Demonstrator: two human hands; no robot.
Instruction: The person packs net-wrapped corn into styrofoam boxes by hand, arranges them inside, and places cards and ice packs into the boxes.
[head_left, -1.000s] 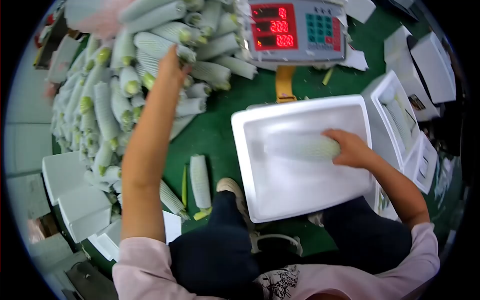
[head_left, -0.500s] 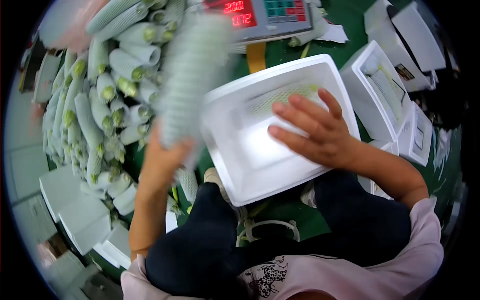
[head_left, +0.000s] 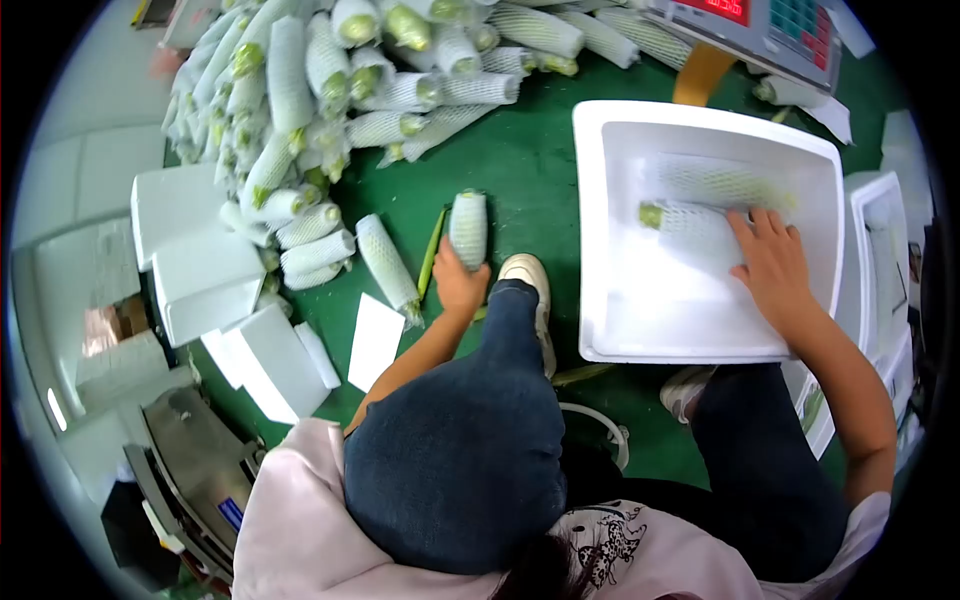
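Note:
On the green floor to the left of my shoe, my left hand (head_left: 462,285) is closed round the near end of a green vegetable in a white foam net sleeve (head_left: 468,230). My right hand (head_left: 775,265) is inside the white foam box (head_left: 650,345), fingers stretched out and slightly apart, touching the right end of a second net-wrapped vegetable (head_left: 685,218). That one lies across the box, its green tip to the left. Another net-wrapped vegetable (head_left: 720,178) lies behind it, along the far wall.
A big pile of net-wrapped vegetables (head_left: 290,90) fills the far left. One loose wrapped vegetable (head_left: 385,262) and a white sheet (head_left: 376,342) lie near my left hand. A scale (head_left: 760,30) stands beyond the box, more foam boxes (head_left: 880,250) at right, white lids (head_left: 205,260) at left.
My left hand has gone from holding a raised wrapped vegetable to grasping one on the floor. A second vegetable now lies in the box, under my lowered right hand. The view has swung left.

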